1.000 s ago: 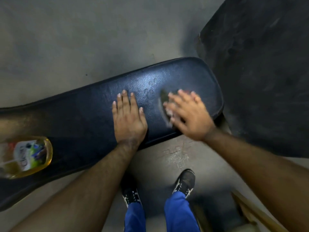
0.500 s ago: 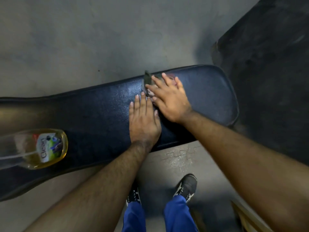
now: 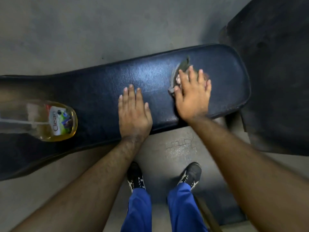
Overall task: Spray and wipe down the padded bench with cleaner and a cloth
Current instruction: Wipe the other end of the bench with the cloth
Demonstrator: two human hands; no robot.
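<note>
the bench (image 3: 100, 91), a dark blue padded one, was seen from above, running across the view; its left end was cut off by the frame edge and its near-left part was lost in shadow. the right hand (image 3: 192, 96) was laid flat on the pad near the bench's right end, fingers spread and extended, pressed down on the cloth (image 3: 179, 71). most of the cloth was hidden under the palm and fingers; only a greyish crumpled edge was seen past the fingertips and thumb side, and its full shape and colour could not be made out. the hand was slightly blurred.

the left hand (image 3: 133, 113) was laid open and flat on the pad near the middle of the bench, palm down, fingers together, nothing held, apart from the right hand.

the bottle (image 3: 50, 121) was lying on its side on the pad, well left of the left hand, with yellow liquid inside and a label on which "clean" was read. its neck and sprayer were cut off at the left edge.

below the bench, two black shoes (image 3: 192, 174) and blue trouser legs (image 3: 138, 210) were seen on the grey floor (image 3: 83, 30). a dark mat (image 3: 275, 64) at the right was too dim to be made out further.
</note>
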